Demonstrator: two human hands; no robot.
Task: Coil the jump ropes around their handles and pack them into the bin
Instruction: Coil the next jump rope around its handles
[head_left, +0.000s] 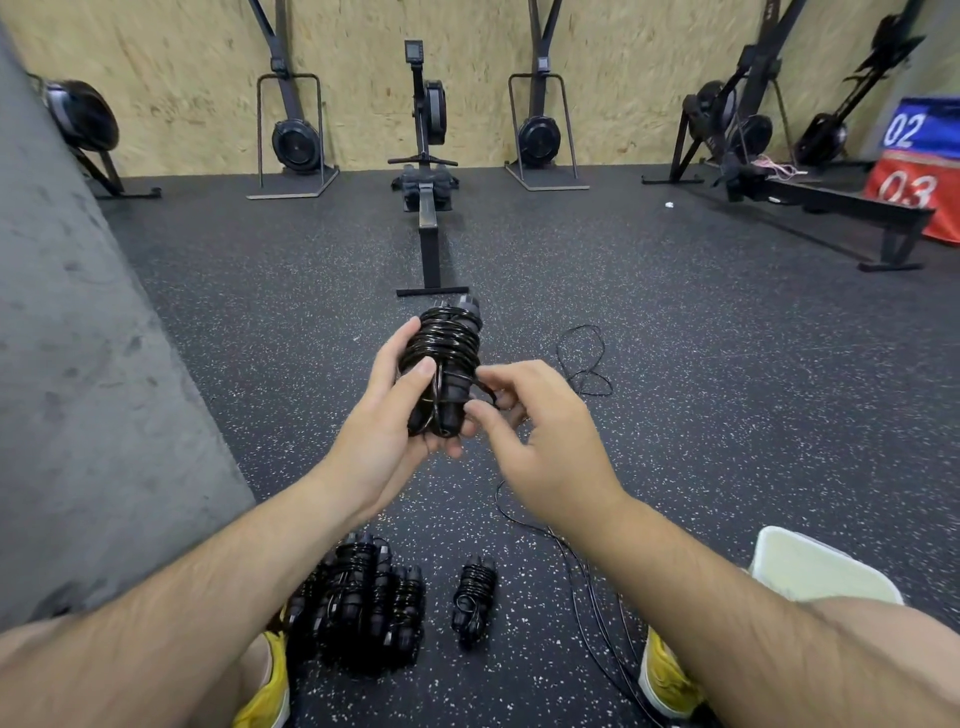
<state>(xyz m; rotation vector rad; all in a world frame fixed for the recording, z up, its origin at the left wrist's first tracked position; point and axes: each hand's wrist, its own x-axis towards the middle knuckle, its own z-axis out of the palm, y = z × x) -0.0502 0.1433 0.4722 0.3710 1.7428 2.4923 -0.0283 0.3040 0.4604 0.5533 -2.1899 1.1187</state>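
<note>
Person's view, looking down between both forearms at a speckled rubber floor (727, 364).

- Left hand (395, 421): gripping the coiled jump rope (447, 348). Thumb lies across the front of the wraps, fingers come round from behind and underneath. The handles stand roughly upright in the palm. Their lower ends sit at the fingertips and their top ends poke up past the coil, clear of the hand.
- Right hand (545, 436): fingers curled, thumb and forefinger pinching a short free loop (491, 397) of black cord. The loop comes off the right side of the bundle, below the thick wraps. This hand touches the bundle's lower right edge.
- Held bundle is raised above the floor, centred in the view.
- Loose rope (582, 364) lies on the floor right of the hands, and more cord trails down past the right forearm. Cannot tell whether it joins the held rope.
- Pile of coiled ropes (358, 603) lies on the floor between the feet, with one single coiled rope (474, 597) just beside it to the right.
- White bin (815, 566) stands at lower right, partly hidden by the right leg, well apart from the held bundle.
- Yellow shoes (667, 675) are at the bottom edge.
- Rowing machine (428, 208) stands straight ahead.
</note>
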